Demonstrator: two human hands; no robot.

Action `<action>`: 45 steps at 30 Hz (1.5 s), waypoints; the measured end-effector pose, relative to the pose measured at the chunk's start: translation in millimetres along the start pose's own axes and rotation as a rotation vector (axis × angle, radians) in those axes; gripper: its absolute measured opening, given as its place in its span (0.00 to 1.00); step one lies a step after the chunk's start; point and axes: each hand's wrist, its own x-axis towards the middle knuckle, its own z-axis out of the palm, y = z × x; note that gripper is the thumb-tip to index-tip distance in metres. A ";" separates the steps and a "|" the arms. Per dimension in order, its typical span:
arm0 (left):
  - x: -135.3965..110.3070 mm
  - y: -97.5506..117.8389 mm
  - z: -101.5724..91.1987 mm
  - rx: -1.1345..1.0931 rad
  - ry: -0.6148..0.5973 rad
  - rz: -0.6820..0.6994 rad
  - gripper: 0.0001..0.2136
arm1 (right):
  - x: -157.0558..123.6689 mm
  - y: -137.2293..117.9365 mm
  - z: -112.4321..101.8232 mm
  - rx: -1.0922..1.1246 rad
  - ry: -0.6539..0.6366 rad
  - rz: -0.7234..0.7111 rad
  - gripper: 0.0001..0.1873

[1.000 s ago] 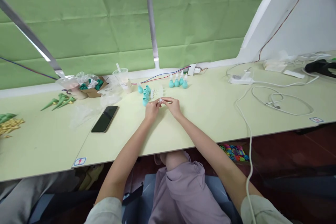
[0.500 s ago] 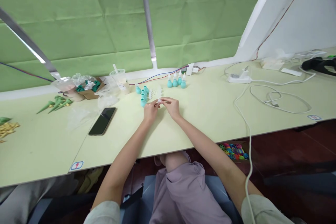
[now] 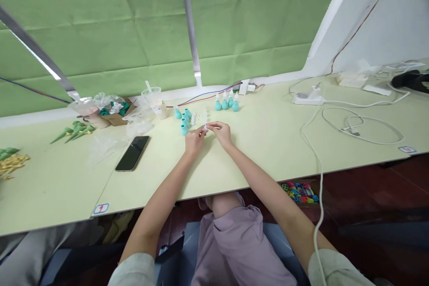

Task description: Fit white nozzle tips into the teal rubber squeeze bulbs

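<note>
My left hand [image 3: 194,141] and my right hand [image 3: 221,134] meet over the table, fingertips pinched together on a small white plastic piece [image 3: 205,128]. Its exact shape is mostly hidden by the fingers. Just beyond my left hand stand several open turquoise bottles [image 3: 184,129] in a short row. Small white plastic parts [image 3: 200,118] lie beside them, behind my fingers. Farther back and to the right, several turquoise bottles with white pointed tips [image 3: 225,104] stand upright in a group. A single turquoise bottle [image 3: 177,113] is at the rear left of the open ones.
A phone [image 3: 132,153] lies left of my arms, near crumpled clear plastic bags [image 3: 137,120]. Drink cups [image 3: 156,103], a small cardboard box [image 3: 119,116] and green cone-shaped pieces [image 3: 77,130] are at the back left. A power strip [image 3: 307,98] with white cables occupies the right.
The view has shifted slightly. Both hands stay together at nearly the same spot, and the fingers on the white piece have moved a little.
</note>
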 end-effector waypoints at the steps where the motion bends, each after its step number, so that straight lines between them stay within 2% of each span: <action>1: 0.0 -0.5 0.5 0.025 -0.006 0.010 0.13 | 1.6 0.6 -1.7 0.017 -0.018 0.027 0.10; 7: 0.2 -7.5 3.8 0.192 -0.017 0.063 0.14 | 3.9 3.4 -9.8 0.100 -0.116 0.264 0.13; 14: 1.5 -5.6 -1.5 0.261 -0.019 0.195 0.14 | 7.9 5.0 -14.1 0.185 -0.019 0.309 0.15; 18: 3.7 -5.3 -6.5 0.254 -0.005 0.169 0.14 | 9.5 2.7 -15.6 0.093 -0.082 0.270 0.15; 23: 7.3 -10.2 -14.3 0.203 0.076 0.089 0.13 | 8.2 -5.8 -24.7 -0.509 0.018 0.032 0.05; 25: 10.6 -14.2 -21.5 0.153 0.158 0.050 0.14 | 6.3 -9.2 -27.1 -0.632 0.014 -0.019 0.04; 30: 22.4 -35.7 -45.3 -0.034 0.467 -0.074 0.15 | -5.8 -8.0 -17.0 -0.736 -0.187 -0.109 0.08; 33: 26.4 -53.1 -54.7 -0.130 0.589 -0.182 0.13 | -12.6 -3.0 -2.1 -0.769 -0.331 -0.133 0.12; 37: 26.0 -69.7 -58.2 -0.138 0.601 -0.277 0.12 | -10.5 2.8 21.0 -0.839 -0.425 -0.096 0.14; 40: 25.1 -74.6 -57.6 -0.106 0.574 -0.309 0.11 | -2.4 5.8 34.5 -0.941 -0.486 -0.119 0.08; 42: 25.3 -75.5 -56.5 -0.092 0.555 -0.320 0.11 | 5.0 6.2 38.6 -0.991 -0.527 -0.150 0.05; 45: 26.5 -75.9 -54.3 -0.086 0.535 -0.322 0.11 | 22.6 1.7 37.1 -0.993 -0.520 -0.172 0.07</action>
